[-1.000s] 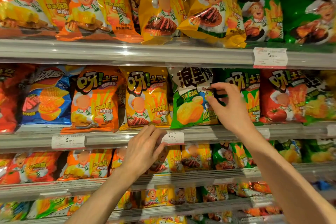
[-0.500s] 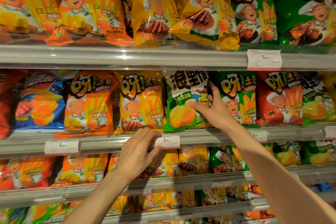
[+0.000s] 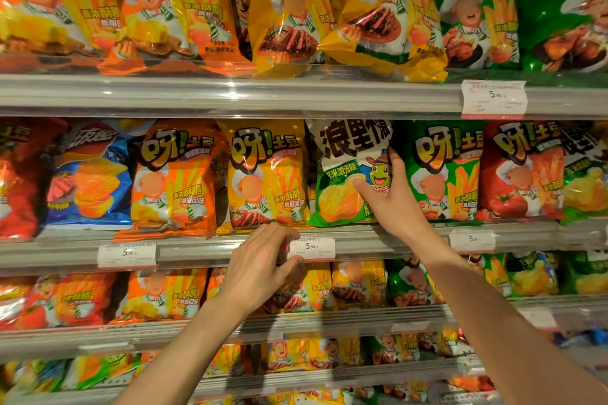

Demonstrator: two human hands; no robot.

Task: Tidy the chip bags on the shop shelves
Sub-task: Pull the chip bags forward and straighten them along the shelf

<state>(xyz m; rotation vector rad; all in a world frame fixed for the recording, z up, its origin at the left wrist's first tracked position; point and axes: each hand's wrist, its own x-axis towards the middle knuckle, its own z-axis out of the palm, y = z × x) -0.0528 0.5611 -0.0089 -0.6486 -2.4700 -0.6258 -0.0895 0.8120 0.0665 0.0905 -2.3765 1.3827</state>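
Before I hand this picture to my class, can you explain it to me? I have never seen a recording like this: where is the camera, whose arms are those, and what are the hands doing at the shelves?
There is no machine here. The picture comes from a wide-angle camera worn on a person's head, looking forward and down, so the two bare arms rising from the bottom edge are that person's own.

In front are shop shelves packed with chip bags. The right hand grips the right edge of a green and white bag with a frog cartoon, thumb across its front, which stands on the middle shelf between a yellow bag and a green bag. The left hand rests on that shelf's front rail, fingers curled over it beside a price label; it holds no bag.
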